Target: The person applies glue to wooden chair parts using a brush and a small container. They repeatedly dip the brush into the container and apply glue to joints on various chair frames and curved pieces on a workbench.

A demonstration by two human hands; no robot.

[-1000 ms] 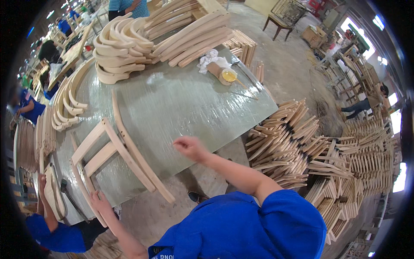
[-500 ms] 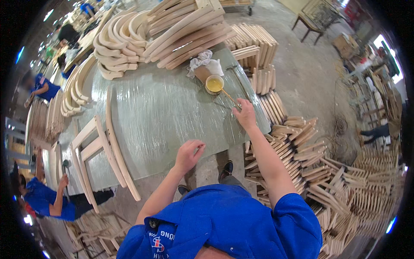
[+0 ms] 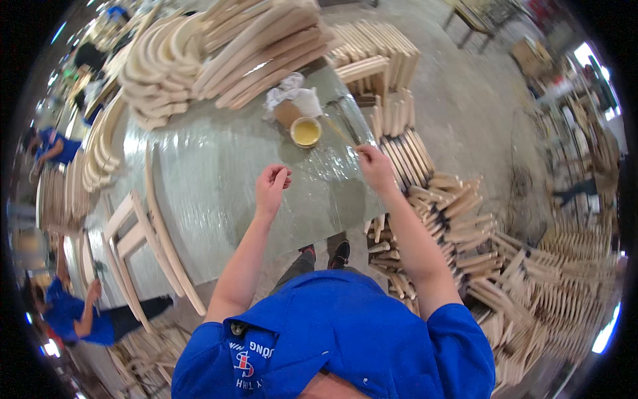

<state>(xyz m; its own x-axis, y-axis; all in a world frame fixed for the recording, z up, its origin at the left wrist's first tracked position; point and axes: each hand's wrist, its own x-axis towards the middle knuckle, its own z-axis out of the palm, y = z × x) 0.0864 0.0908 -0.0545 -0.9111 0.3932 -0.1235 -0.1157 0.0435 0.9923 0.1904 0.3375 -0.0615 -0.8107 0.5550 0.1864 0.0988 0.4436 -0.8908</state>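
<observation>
My right hand (image 3: 376,169) pinches the near end of a thin wooden stick (image 3: 341,132), near the table's right edge. The stick slants away to the left, its far end beside a cup of yellow paste or glue (image 3: 306,132) and outside it. Whether that end has a brush or a coating is too blurred to tell. My left hand (image 3: 272,189) hovers over the table, left of and nearer than the cup, its fingers curled in with nothing visible in them. A brown block or box (image 3: 287,114) and a crumpled white cloth (image 3: 302,100) lie touching behind the cup.
The film-covered table (image 3: 212,173) bears curved wooden parts (image 3: 159,73) at the back and a wooden frame (image 3: 136,233) at left. Stacked wooden pieces (image 3: 452,219) crowd the floor along the right. A co-worker in blue (image 3: 80,316) is at the left.
My right hand has closed on the stick and lifted it out of the cup. My left hand has moved forward over the table, its fingers curling in. The view has shifted.
</observation>
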